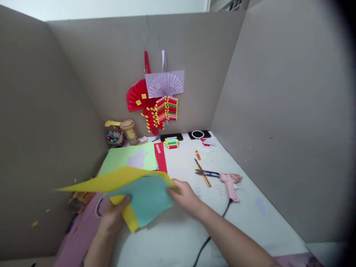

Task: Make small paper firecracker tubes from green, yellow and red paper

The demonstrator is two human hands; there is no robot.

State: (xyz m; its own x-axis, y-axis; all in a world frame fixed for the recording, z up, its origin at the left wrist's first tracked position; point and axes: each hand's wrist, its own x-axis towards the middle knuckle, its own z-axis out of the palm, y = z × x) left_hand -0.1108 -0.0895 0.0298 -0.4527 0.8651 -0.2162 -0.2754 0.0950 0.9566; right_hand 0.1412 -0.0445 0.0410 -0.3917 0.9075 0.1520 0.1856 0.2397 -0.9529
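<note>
From where I stand, the left hand [111, 215] grips the lower left part of some yellow paper [111, 180] and teal paper [150, 198], its thumb on top. The right hand [187, 196] pinches the same papers at their right edge, fingers closed on them. The papers are raised over the near part of the desk [167, 246], with a yellow portion bending above the teal and another showing below it. Motion blur hides whether they are joined, and I see no clear cut or crease.

As to progress, assembled work is on the rear partition [97, 63]: a red fan [137, 89] and a lilac fan [167, 86], with strings of small rolls [172, 107] beneath. On the desk, a group of loose rolls [171, 142] appears formed but unstrung; a pink roll [158, 149] lies on a red sheet [162, 163] and an orange roll [198, 155] lies apart. The green paper [116, 159], bearing a lilac scrap [137, 159], looks largely unworked. In my judgement the held papers are at an early stage. The snips [213, 173] and pink glue gun [229, 183] lie to the right, neither in hand.
</note>
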